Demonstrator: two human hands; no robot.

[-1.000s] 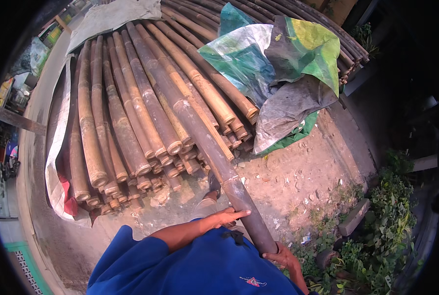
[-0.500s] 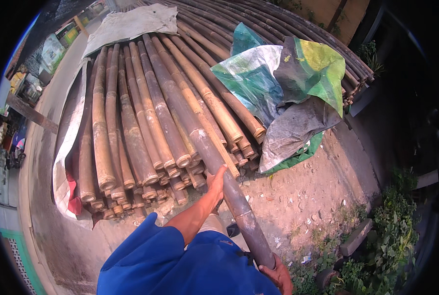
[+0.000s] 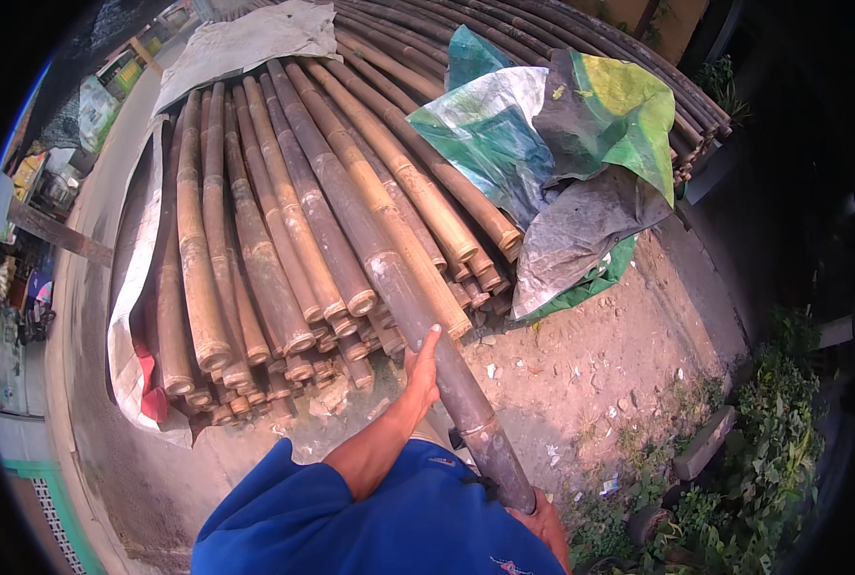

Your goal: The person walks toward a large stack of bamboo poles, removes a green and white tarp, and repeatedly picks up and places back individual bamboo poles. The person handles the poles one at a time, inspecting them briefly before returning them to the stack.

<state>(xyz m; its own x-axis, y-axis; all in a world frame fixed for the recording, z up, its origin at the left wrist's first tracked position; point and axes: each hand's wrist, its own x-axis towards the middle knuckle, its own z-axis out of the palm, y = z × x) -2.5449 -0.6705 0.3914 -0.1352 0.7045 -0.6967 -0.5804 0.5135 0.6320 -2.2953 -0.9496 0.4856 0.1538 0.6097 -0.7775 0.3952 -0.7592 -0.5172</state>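
Note:
A long, dark brown bamboo pole point(image 3: 458, 383) slants from the pile down toward my body, its near end sticking out past the other poles. My left hand point(image 3: 424, 372) grips it from the left side about midway along the jutting part, thumb on top and the other fingers hidden beneath. Lower down, my right hand point(image 3: 545, 527) is wrapped round the pole's near end; most of its fingers are out of sight. Just beyond my left hand lies a paler bamboo pole point(image 3: 429, 278), beside the held one. Behind spreads the large bamboo pile point(image 3: 250, 216), its cut ends facing me.
A whitish sheet point(image 3: 250, 48) covers part of the pile. Crumpled green, white and grey tarpaulin point(image 3: 581, 192) lies on its right. Stony ground point(image 3: 581, 355) stretches to the right, with a concrete block point(image 3: 704, 446) and leafy plants point(image 3: 758, 479) there.
The view has shifted slightly, and the pole's near end and my right hand sit a little higher in it. Both hands keep their hold on the pole.

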